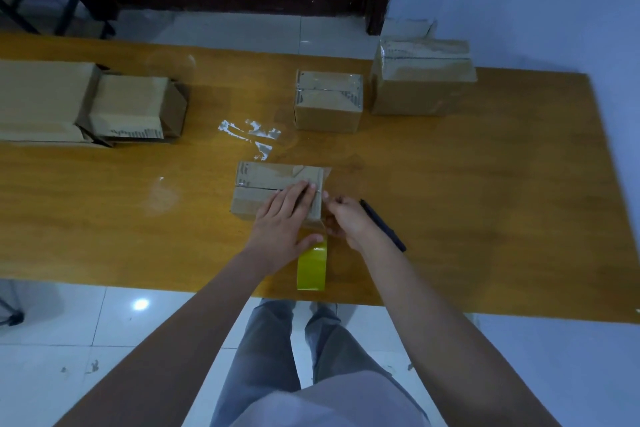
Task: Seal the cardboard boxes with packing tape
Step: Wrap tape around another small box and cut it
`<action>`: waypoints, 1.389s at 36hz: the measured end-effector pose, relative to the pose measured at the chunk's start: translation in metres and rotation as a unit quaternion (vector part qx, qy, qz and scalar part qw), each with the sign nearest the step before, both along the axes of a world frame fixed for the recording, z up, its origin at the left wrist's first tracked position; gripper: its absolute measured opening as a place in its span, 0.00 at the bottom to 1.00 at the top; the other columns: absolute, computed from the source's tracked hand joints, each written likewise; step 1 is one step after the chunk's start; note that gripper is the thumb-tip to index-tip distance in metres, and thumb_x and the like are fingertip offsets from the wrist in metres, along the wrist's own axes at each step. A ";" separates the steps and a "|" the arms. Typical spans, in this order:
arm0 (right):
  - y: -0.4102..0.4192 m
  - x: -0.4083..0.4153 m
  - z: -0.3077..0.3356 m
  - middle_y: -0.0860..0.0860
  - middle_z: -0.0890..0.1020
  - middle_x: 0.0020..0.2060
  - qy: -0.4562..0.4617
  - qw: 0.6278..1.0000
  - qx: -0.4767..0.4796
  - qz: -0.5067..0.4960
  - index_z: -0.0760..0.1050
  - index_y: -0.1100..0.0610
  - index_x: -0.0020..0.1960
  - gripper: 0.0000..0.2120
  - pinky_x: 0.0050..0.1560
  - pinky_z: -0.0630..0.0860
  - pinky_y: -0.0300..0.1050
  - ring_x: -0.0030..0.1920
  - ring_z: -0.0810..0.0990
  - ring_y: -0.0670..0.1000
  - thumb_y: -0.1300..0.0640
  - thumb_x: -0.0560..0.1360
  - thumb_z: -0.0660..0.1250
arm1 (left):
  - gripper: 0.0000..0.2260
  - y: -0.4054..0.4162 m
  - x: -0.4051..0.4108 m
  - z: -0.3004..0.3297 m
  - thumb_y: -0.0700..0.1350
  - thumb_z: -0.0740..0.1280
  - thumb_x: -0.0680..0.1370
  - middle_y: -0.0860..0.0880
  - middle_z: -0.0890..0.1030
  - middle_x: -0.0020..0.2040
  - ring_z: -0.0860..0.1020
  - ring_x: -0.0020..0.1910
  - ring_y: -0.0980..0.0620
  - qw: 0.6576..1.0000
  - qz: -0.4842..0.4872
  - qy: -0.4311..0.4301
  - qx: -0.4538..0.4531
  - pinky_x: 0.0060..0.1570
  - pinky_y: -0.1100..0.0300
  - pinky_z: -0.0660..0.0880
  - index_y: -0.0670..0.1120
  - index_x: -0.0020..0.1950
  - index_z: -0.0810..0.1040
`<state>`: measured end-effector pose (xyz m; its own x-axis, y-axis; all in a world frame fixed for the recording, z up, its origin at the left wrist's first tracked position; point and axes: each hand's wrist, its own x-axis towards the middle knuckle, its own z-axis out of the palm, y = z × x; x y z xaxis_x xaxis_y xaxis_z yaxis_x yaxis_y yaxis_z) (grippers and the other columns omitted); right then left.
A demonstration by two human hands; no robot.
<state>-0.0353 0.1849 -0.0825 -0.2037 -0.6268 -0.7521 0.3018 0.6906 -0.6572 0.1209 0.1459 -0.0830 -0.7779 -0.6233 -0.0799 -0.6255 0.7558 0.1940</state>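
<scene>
Left hand: my left hand (pixel 287 218) lies flat, palm down, on top of the small brown cardboard box (pixel 263 184), fingers straight and pointing toward its right end, thumb spread out toward the tape roll.
Right hand: my right hand (pixel 346 222) is at the right end of that box, fingers curled in a pinch on a strip of clear packing tape (pixel 320 224) that hangs over that end; a black pen-shaped tool (pixel 382 225) sticks out behind the hand, and I cannot tell whether I hold it or it lies on the table.
Box in hand: it sits just in from the middle of the near edge of the long orange-brown wooden table (pixel 485 201), its flaps closed, the centre seam running left to right under my left fingers.
Tape roll: the yellow-green roll of packing tape (pixel 311 265) stands on edge at the near edge of the table, just beside my left thumb.
Sealed boxes: a small taped cardboard box (pixel 328 100) and a larger taped cardboard box (pixel 422 76) stand side by side toward the far right corner.
Flat stock: a stack of flattened and half-folded cardboard boxes (pixel 86 104) lies at the left end of the table.
Scraps: crumpled bits of clear tape (pixel 252 135) lie on the surface between the box under my hands and the small taped one.
</scene>
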 end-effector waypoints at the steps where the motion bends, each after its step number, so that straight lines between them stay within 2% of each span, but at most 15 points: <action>1: 0.001 0.003 -0.002 0.50 0.76 0.35 -0.007 1.000 0.012 -0.002 0.72 0.54 0.49 0.11 0.35 0.71 0.41 0.35 0.74 0.47 0.47 0.80 0.59 | 0.36 0.000 0.000 0.000 0.66 0.53 0.75 0.44 0.66 0.72 0.62 0.69 0.47 1.000 0.002 0.000 -0.001 0.68 0.47 0.62 0.44 0.76 0.59; 5: 0.001 0.010 -0.003 0.49 0.77 0.38 0.003 1.000 0.014 -0.001 0.74 0.55 0.54 0.14 0.37 0.69 0.40 0.38 0.74 0.46 0.45 0.80 0.57 | 0.36 0.000 0.000 0.002 0.66 0.53 0.75 0.44 0.67 0.72 0.62 0.69 0.47 1.000 0.003 -0.008 -0.003 0.70 0.50 0.58 0.44 0.76 0.59; 8: 0.002 0.000 0.000 0.53 0.78 0.50 0.163 0.986 -0.016 0.035 0.73 0.58 0.56 0.12 0.46 0.69 0.42 0.49 0.76 0.51 0.51 0.80 0.60 | 0.37 0.000 0.000 0.005 0.66 0.52 0.75 0.44 0.66 0.73 0.60 0.70 0.47 1.000 0.005 -0.020 0.014 0.69 0.47 0.61 0.44 0.77 0.58; 12: 0.018 -0.028 -0.008 0.55 0.77 0.53 0.365 0.931 -0.013 0.025 0.74 0.58 0.55 0.09 0.47 0.70 0.43 0.54 0.76 0.54 0.54 0.80 0.60 | 0.37 -0.001 0.000 0.008 0.66 0.52 0.74 0.44 0.65 0.73 0.59 0.70 0.48 0.999 0.008 -0.024 0.021 0.68 0.48 0.58 0.45 0.77 0.56; 14: 0.029 -0.041 -0.016 0.55 0.73 0.59 0.452 0.889 0.038 0.054 0.72 0.58 0.59 0.12 0.55 0.71 0.47 0.60 0.71 0.56 0.52 0.79 0.60 | 0.38 0.000 0.000 0.009 0.67 0.52 0.73 0.45 0.63 0.74 0.57 0.72 0.48 0.999 0.011 -0.026 0.039 0.70 0.49 0.55 0.46 0.78 0.54; 18: 0.043 -0.046 -0.030 0.56 0.64 0.64 0.491 0.842 0.131 0.180 0.64 0.58 0.65 0.23 0.63 0.67 0.54 0.65 0.63 0.59 0.45 0.78 0.61 | 0.41 0.001 -0.002 0.012 0.68 0.46 0.69 0.48 0.52 0.78 0.53 0.76 0.48 0.997 0.016 -0.045 0.055 0.74 0.52 0.45 0.50 0.77 0.42; 22: 0.048 -0.046 -0.037 0.58 0.66 0.64 0.528 0.807 0.113 0.239 0.64 0.59 0.65 0.18 0.58 0.73 0.51 0.63 0.65 0.59 0.50 0.80 0.59 | 0.44 -0.001 -0.002 0.013 0.70 0.45 0.65 0.51 0.45 0.78 0.46 0.77 0.51 0.997 0.012 -0.054 0.061 0.72 0.58 0.35 0.51 0.73 0.31; 25: 0.052 -0.053 -0.034 0.58 0.72 0.58 0.532 0.802 0.101 0.250 0.67 0.61 0.62 0.14 0.52 0.74 0.50 0.57 0.72 0.58 0.53 0.82 0.55 | 0.45 -0.002 -0.002 0.014 0.71 0.44 0.64 0.52 0.42 0.78 0.44 0.77 0.51 0.996 0.009 -0.055 0.070 0.72 0.57 0.34 0.51 0.72 0.28; 28: 0.057 -0.064 -0.023 0.56 0.77 0.42 0.454 0.862 0.027 0.224 0.66 0.60 0.58 0.13 0.34 0.73 0.52 0.37 0.76 0.56 0.51 0.82 0.53 | 0.44 -0.002 -0.001 0.013 0.71 0.46 0.66 0.52 0.42 0.78 0.44 0.77 0.51 0.997 0.002 -0.042 0.065 0.72 0.57 0.34 0.51 0.72 0.29; 30: 0.061 -0.068 -0.010 0.55 0.79 0.38 0.414 0.884 -0.055 0.210 0.68 0.57 0.58 0.13 0.36 0.75 0.57 0.35 0.78 0.57 0.49 0.82 0.55 | 0.44 -0.002 0.000 0.015 0.72 0.47 0.68 0.52 0.41 0.78 0.43 0.77 0.52 0.997 -0.005 -0.044 0.058 0.71 0.58 0.32 0.51 0.72 0.29; 35: 0.073 -0.058 0.033 0.44 0.76 0.34 0.388 0.853 -0.150 0.315 0.70 0.45 0.60 0.11 0.31 0.64 0.40 0.31 0.73 0.44 0.47 0.81 0.55 | 0.45 -0.002 0.001 0.022 0.67 0.59 0.75 0.51 0.41 0.78 0.42 0.77 0.52 0.997 -0.013 -0.037 0.066 0.71 0.58 0.33 0.50 0.72 0.29; 38: 0.078 -0.050 0.048 0.47 0.75 0.32 0.369 0.825 -0.156 0.399 0.74 0.48 0.54 0.09 0.28 0.62 0.38 0.28 0.70 0.45 0.49 0.81 0.56 | 0.45 -0.001 0.001 0.023 0.70 0.55 0.74 0.51 0.40 0.78 0.41 0.77 0.53 0.997 -0.019 -0.044 0.053 0.70 0.59 0.31 0.49 0.71 0.27; 42: 0.078 -0.044 0.050 0.47 0.74 0.31 0.363 0.811 -0.143 0.436 0.76 0.52 0.51 0.11 0.27 0.60 0.38 0.27 0.68 0.44 0.50 0.81 0.56 | 0.45 0.000 0.000 0.027 0.67 0.58 0.75 0.52 0.39 0.78 0.41 0.77 0.53 0.996 -0.013 -0.055 0.068 0.70 0.58 0.32 0.49 0.74 0.29; 47: 0.077 -0.041 0.047 0.45 0.72 0.29 0.357 0.826 -0.125 0.418 0.76 0.50 0.56 0.11 0.26 0.59 0.37 0.25 0.67 0.43 0.51 0.81 0.56 | 0.47 -0.001 0.001 0.023 0.73 0.45 0.67 0.52 0.40 0.78 0.42 0.77 0.53 0.996 -0.013 -0.061 0.060 0.70 0.59 0.32 0.50 0.77 0.34; 50: 0.076 -0.039 0.045 0.45 0.72 0.29 0.361 0.825 -0.127 0.415 0.76 0.51 0.56 0.11 0.26 0.60 0.37 0.25 0.68 0.42 0.52 0.81 0.57 | 0.47 -0.001 0.001 0.019 0.73 0.43 0.65 0.51 0.42 0.79 0.43 0.77 0.52 0.997 -0.010 -0.057 0.056 0.70 0.58 0.32 0.49 0.77 0.36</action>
<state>-0.0740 0.2613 -0.0373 0.0386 -0.8946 -0.4452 -0.7401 0.2738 -0.6143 0.1220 0.1454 -0.0637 -0.7723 -0.5894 -0.2369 -0.6328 0.7463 0.2062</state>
